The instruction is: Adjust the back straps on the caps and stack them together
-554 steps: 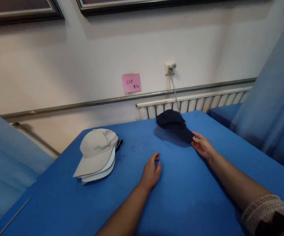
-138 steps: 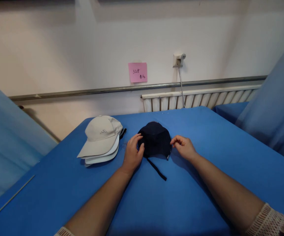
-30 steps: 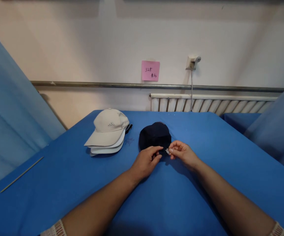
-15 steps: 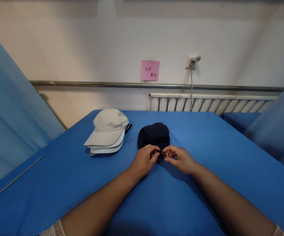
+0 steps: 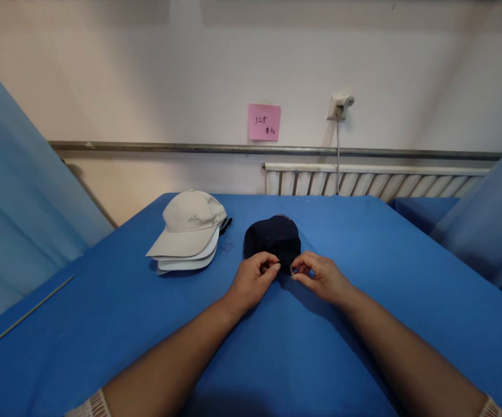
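Note:
A dark navy cap [image 5: 272,236] lies on the blue table [image 5: 303,347], its back turned toward me. My left hand [image 5: 253,279] pinches the cap's rear strap at the near edge. My right hand [image 5: 318,277] pinches the small metal buckle [image 5: 292,269] just beside it. The fingertips of both hands almost meet at the cap's back opening. Left of the navy cap sits a stack of light caps [image 5: 186,234], a beige one on top of white ones.
A thin stick [image 5: 33,307] lies near the table's left edge. Blue curtains [image 5: 11,191] hang at both sides. Behind the table run a white radiator [image 5: 377,182] and a metal rail, with a pink note [image 5: 264,122] and a wall socket above.
Over the last second my hands have closed in on the strap and buckle, the right hand shifting slightly left. The cap has stayed in place.

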`<state>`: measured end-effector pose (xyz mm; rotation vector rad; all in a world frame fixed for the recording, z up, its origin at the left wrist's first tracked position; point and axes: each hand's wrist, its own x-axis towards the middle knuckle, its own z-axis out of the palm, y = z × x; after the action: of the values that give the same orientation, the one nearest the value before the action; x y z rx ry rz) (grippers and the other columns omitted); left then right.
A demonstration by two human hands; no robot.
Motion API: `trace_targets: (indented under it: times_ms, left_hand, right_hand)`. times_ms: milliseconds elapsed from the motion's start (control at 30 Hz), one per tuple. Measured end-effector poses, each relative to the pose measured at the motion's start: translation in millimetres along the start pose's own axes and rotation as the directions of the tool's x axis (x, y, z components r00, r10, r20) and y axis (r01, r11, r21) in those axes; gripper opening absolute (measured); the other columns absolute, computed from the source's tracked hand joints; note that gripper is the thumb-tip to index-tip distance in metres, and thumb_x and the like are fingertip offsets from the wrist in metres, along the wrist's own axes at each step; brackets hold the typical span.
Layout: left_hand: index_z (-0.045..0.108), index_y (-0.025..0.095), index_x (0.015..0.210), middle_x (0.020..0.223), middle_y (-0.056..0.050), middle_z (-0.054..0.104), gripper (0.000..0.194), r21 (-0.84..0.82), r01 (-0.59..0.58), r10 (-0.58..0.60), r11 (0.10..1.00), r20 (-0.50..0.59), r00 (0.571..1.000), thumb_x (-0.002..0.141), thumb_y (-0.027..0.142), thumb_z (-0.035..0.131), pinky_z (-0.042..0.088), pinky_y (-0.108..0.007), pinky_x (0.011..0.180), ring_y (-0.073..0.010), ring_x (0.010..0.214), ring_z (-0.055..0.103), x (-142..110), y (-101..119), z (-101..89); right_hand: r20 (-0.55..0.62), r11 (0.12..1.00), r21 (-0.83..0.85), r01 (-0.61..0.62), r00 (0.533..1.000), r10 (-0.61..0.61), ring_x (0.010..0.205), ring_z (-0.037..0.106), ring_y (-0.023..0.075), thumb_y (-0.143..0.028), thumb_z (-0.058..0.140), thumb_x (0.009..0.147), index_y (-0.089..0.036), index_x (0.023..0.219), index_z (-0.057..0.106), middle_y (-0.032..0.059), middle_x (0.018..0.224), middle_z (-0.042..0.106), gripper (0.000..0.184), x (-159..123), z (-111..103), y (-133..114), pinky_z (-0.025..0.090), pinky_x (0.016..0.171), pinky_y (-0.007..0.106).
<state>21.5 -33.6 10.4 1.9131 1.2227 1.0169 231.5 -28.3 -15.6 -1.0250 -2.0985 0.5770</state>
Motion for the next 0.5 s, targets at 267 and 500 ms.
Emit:
trace_targets:
  times_ms: [267,500]
  left_hand:
    - [0.058,0.016,0.087,0.070,0.002,0.056,0.021,-0.191,0.171,-0.146,0.967,0.137,0.980,0.086,0.037,0.055,0.043,-0.020,0.050,-0.0085,0.053,0.053,-4.0,0.2,2.9]
    - [0.063,0.016,0.083,0.068,0.001,0.058,0.019,-0.099,0.139,-0.125,0.985,0.138,0.983,0.082,0.033,0.058,0.039,-0.020,0.051,-0.0095,0.057,0.049,-1.7,1.7,1.3]
  right_hand:
    - [0.021,0.998,0.045,-0.045,0.999,0.044,0.075,0.062,0.0157,-0.027,0.063,0.084,-0.023,0.095,0.061,0.0021,0.086,0.066,0.012,-1.3,-3.7,-1.8,0.049,0.067,0.029]
    - [0.022,0.999,0.047,-0.016,1.000,0.015,0.076,0.062,0.0158,-0.027,0.062,0.085,-0.023,0.096,0.062,0.0025,0.087,0.065,0.011,-1.6,-5.4,-3.3,0.049,0.069,0.030]
